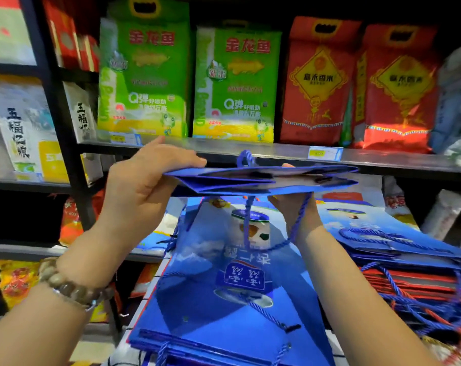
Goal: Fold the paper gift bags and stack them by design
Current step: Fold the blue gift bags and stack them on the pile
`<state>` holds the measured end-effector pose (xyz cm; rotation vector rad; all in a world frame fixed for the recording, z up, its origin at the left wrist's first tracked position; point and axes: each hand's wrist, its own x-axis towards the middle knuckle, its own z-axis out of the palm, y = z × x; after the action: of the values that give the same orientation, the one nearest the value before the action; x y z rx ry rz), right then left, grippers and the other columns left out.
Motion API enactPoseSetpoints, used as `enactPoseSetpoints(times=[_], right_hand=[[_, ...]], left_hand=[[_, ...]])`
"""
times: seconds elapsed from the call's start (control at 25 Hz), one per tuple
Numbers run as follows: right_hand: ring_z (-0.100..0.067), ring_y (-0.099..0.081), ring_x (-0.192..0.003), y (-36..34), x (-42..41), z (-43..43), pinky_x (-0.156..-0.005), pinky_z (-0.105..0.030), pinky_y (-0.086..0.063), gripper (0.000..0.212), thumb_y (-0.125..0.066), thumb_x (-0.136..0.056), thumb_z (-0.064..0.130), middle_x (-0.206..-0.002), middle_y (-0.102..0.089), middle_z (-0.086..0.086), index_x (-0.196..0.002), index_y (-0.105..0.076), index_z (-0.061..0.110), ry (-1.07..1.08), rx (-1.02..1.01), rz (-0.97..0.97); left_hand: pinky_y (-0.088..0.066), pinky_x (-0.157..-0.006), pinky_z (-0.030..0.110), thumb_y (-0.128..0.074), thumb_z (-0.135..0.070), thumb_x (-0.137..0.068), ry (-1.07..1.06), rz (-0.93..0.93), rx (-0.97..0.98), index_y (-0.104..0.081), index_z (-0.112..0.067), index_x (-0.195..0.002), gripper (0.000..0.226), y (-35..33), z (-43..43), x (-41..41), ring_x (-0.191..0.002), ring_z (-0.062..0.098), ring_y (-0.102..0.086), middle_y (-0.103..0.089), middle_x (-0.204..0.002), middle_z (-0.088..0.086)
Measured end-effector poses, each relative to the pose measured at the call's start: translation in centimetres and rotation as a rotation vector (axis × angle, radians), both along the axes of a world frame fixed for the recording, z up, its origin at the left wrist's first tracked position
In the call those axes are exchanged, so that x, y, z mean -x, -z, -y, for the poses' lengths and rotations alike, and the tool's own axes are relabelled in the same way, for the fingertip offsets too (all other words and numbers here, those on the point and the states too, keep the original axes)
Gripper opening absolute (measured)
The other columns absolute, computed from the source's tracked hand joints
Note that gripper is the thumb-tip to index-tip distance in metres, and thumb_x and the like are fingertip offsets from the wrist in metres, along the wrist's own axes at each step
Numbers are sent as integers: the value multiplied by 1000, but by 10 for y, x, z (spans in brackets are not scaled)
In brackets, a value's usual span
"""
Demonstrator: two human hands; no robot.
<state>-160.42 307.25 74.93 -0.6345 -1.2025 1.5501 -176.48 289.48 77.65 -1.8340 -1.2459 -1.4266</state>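
While your left hand clamps the left end of the blue gift bag and your right hand grips it from beneath, it sits nearly flat above the near stack of blue bags. Light, stiff paper (creases readily): hold the folded edges, not the cords. Nothing shows inside it.

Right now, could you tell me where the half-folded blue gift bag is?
Head view, centre: the blue gift bag sits flat between left hand and right hand, below the shelf, above the blue bag stack.
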Motion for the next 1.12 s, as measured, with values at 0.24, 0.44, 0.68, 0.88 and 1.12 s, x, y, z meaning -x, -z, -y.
enactPoseSetpoints(times=[0.24,0.44,0.68,0.88,1.12], right_hand=[[-3,-40,-48,-38,-8,12,-55,-18,-36,26,-64,-83,23,-56,-48,11,-63,-47,23,168,-499,295],[7,-48,-52,-79,-42,3,-57,-10,-42,18,-67,-79,10,-51,-57,18,-72,-51,16,296,-561,-13],[-9,-65,-62,-122,-123,-24,-57,-21,-50,16,-70,-78,18,-73,-72,3,-88,-64,6,380,-487,213],[-9,-60,-68,-119,-187,-33,-55,-18,-47,15,-71,-80,18,-91,-66,0,-94,-65,17,304,-485,834],[-32,-59,-83,-74,-237,-92,-61,-24,-37,47,-73,-79,15,-106,-62,-32,-107,-57,-19,422,-249,1098]], left_hand=[[-38,-67,21,-56,-19,-87,6,100,-179,-59,-16,-96,10,-59,-3,-28,-70,2,-49,-56,-71,-12],[-44,-94,26,-58,-8,-84,181,108,-175,-38,-11,-117,39,-108,-22,-39,-109,7,-52,-54,-116,4],[-49,-92,27,-69,-6,-79,274,467,336,-15,-28,-145,89,-73,-64,-65,-111,7,-57,-50,-132,-3],[-45,-85,22,-65,4,-80,275,754,371,-54,-11,-115,39,-38,-137,-117,-92,7,-57,-56,-110,4],[-48,-91,38,-63,0,-83,305,1041,684,-60,4,-110,27,3,-220,-171,-102,30,-59,-60,-111,20]])
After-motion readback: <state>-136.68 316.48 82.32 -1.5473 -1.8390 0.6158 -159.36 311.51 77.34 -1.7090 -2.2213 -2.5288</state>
